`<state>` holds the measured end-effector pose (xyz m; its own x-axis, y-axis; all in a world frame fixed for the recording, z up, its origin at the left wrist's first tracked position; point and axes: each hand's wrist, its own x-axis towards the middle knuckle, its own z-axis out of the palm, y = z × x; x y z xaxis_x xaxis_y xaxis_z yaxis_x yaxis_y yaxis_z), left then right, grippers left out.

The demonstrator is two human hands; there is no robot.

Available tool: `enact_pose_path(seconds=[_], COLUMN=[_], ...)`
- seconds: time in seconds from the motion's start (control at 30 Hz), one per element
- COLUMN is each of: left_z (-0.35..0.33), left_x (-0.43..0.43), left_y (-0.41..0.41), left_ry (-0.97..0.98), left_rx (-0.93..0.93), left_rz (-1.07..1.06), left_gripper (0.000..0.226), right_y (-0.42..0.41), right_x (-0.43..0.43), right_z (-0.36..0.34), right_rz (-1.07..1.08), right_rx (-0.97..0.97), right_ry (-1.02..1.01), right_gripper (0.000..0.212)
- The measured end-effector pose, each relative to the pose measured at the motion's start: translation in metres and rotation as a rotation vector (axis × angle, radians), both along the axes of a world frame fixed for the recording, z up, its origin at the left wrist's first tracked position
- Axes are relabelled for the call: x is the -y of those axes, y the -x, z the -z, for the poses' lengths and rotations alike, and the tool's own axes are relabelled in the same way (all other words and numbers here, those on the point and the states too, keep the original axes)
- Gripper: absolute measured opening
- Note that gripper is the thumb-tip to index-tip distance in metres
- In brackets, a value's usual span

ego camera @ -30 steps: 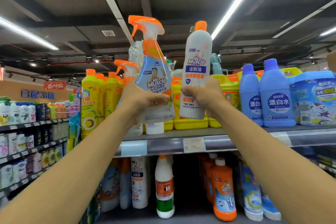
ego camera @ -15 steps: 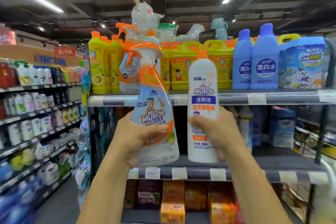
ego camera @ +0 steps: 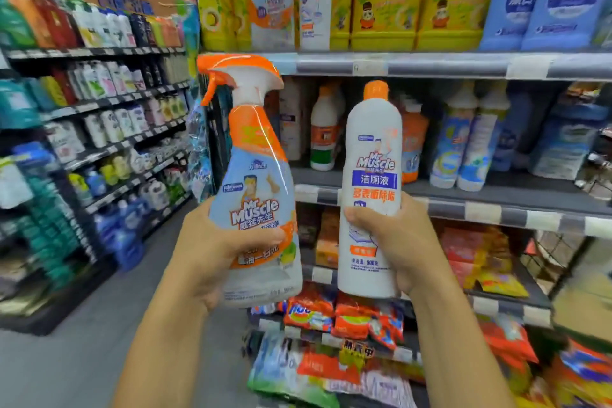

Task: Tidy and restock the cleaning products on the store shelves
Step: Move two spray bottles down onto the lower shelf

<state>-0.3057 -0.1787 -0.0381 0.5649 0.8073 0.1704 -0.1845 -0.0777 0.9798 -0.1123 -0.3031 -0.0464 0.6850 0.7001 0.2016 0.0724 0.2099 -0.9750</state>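
Spray bottle [ego camera: 256, 175], nine o'clock: pale blue, orange trigger and neck. Cleaner bottle [ego camera: 372, 156], three o'clock: white, orange cap, blue label band. Jugs [ego camera: 384, 3], twelve o'clock: yellow.

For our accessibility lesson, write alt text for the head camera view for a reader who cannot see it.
A person's left hand grips a Mr Muscle spray bottle and the right hand a white orange-capped bottle, in front of stocked store shelves.
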Motion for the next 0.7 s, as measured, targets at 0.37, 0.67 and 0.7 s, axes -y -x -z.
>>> enact_pose_path(seconds=[0.37, 0.67, 0.7], left_z=[0.044, 0.055, 0.057], left_x=[-0.039, -0.127, -0.138], left_y=[0.053, 0.07, 0.07], left_ry=[0.153, 0.175, 0.174], left_rx=[-0.023, -0.034, -0.036], left_rz=[-0.066, 0.023, 0.037], left_gripper=[0.064, 0.066, 0.066], right_y=[0.039, 0.042, 0.039], right_x=[-0.044, -0.139, -0.152], right_z=[0.046, 0.059, 0.058], right_rz=[-0.168, -0.08, -0.07], right_rx=[-0.282, -0.275, -0.256], right_ry=[0.068, 0.156, 0.151], right_gripper=[0.036, 0.035, 0.034])
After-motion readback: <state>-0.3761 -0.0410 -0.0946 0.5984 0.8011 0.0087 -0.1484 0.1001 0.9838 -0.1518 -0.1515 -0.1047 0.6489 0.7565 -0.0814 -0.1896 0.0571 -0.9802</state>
